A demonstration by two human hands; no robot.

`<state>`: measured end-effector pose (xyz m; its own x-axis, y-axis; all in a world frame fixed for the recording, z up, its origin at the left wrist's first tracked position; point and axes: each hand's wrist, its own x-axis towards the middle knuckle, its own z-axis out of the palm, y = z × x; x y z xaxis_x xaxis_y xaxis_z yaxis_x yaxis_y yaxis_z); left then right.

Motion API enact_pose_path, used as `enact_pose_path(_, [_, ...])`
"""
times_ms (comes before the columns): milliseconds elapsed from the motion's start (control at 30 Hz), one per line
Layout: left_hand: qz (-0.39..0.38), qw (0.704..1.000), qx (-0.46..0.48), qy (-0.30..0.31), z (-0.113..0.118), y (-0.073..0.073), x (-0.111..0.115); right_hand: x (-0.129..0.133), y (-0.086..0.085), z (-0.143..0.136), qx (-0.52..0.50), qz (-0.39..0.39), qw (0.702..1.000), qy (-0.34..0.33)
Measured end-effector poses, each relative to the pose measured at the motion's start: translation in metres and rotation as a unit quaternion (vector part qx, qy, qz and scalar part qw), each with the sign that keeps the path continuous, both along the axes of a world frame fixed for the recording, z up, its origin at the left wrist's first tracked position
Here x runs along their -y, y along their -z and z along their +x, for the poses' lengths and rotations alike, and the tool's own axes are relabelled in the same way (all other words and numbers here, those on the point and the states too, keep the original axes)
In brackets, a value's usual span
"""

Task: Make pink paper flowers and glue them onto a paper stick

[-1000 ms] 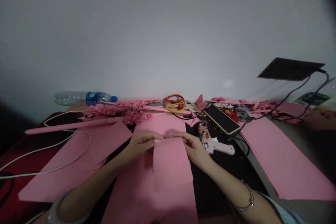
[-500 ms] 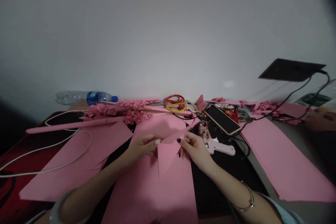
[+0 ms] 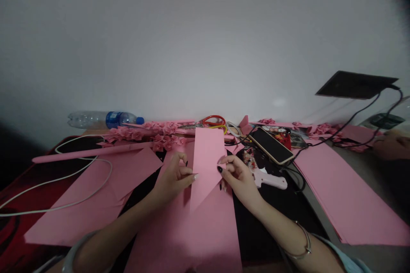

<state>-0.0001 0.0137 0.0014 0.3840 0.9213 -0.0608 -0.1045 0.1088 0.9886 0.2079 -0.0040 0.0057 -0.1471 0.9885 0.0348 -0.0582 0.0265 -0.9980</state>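
Observation:
A narrow pink paper strip (image 3: 209, 149) stands upright between my hands, its lower end slanting to a point. My left hand (image 3: 179, 175) pinches its left edge with thumb and fingers. On the right edge, my right hand (image 3: 235, 172) grips the paper between thumb and index finger, other fingers partly behind it. Beneath lies a large pink sheet (image 3: 192, 239). To the right of my right hand is a pale pink glue gun (image 3: 270, 180).
Paper flowers (image 3: 163, 141), red-handled scissors (image 3: 214, 118) and a plastic bottle (image 3: 92, 119) lie along the wall. A phone (image 3: 272, 145), cables and stacked pink sheets (image 3: 349, 192) are on the right. Another person's hand (image 3: 392, 147) shows at the right edge.
The upper part of the paper strip has come upright and now faces me. My left hand has opened out slightly at the fingers and still holds the paper's edge.

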Motion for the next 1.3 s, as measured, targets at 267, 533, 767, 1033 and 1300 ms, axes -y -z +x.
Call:
enact_pose_path(267, [0.089,0.994,-0.066,0.007,-0.003,0.002,0.001,0.004,-0.007,-0.002,0.078,-0.011,0.997,-0.016])
enact_pose_path(533, [0.072,0.994,-0.076,0.025,-0.002,0.005,0.004,0.005,-0.010,-0.003,0.070,-0.025,0.997,-0.027])
enact_pose_path(767, [0.071,0.993,-0.093,-0.034,-0.003,0.001,0.007,0.006,-0.011,0.002,0.232,0.117,0.966,-0.002])
enact_pose_path(1033, [0.036,0.996,-0.039,-0.066,0.000,-0.007,0.009,0.007,-0.015,0.003,0.226,0.246,0.943,0.010])
enact_pose_path(1300, [-0.016,0.997,0.044,-0.062,-0.010,-0.002,-0.002,0.006,-0.011,0.003,0.087,0.027,0.995,0.030])
